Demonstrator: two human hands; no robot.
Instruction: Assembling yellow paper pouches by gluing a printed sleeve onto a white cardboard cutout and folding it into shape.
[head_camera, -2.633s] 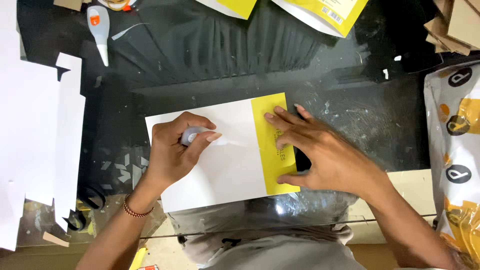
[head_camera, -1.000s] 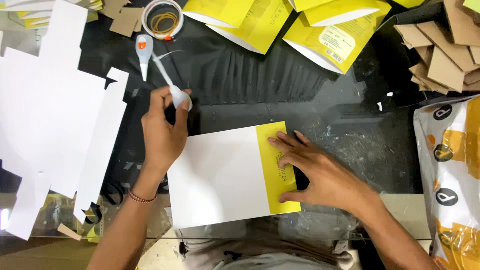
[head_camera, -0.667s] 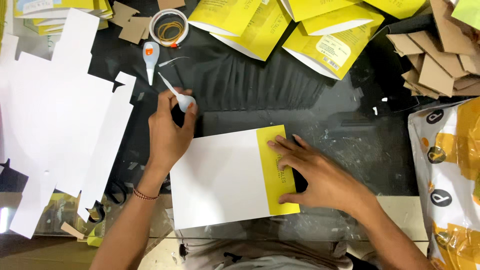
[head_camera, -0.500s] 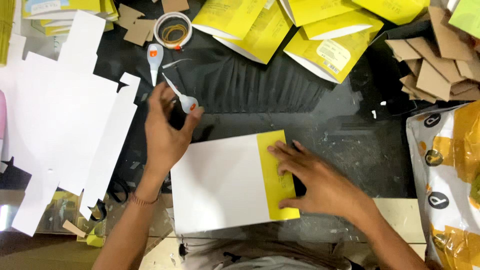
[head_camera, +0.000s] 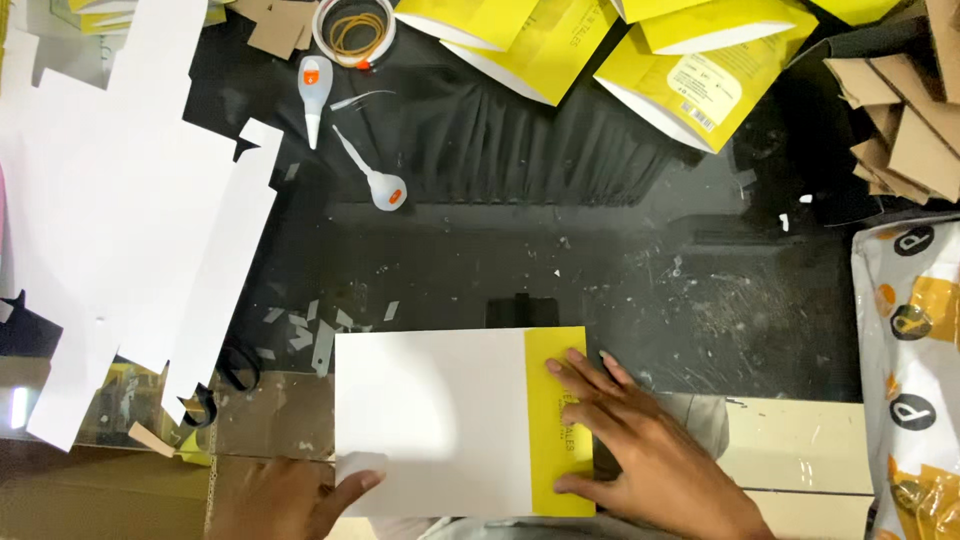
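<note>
Right hand is laid flat, fingers spread, on the yellow strip along the right edge of the white card sheet, w/ the palm hanging off past the sheet's edge. So that grip is apart, just pressing down, not pinching anything. Left hand is at the bottom edge of the pic, mostly cut off; its thumb sits on the sheet's bottom-left corner. The rest of that grip can't be made out since the fingers are out of frame or under the card.

The sheet itself lies near the front edge of the black table, bottom part sticking out over the cardboard and the person's lap.

Other stuff: a small glue bottle w/ orange cap lies on its side further back, well apart from both hands, and a second glue bottle is just beside it, nozzle pointing toward the person. Behind that there's a tape roll w/ rubber bands inside. Pile of white die-cut blanks all along the left. Yellow pouches fanned across the back, brown cardboard pieces top right, and a printed white-and-yellow bag on the right edge. Little paper scraps are scattered just left of the sheet.
</note>
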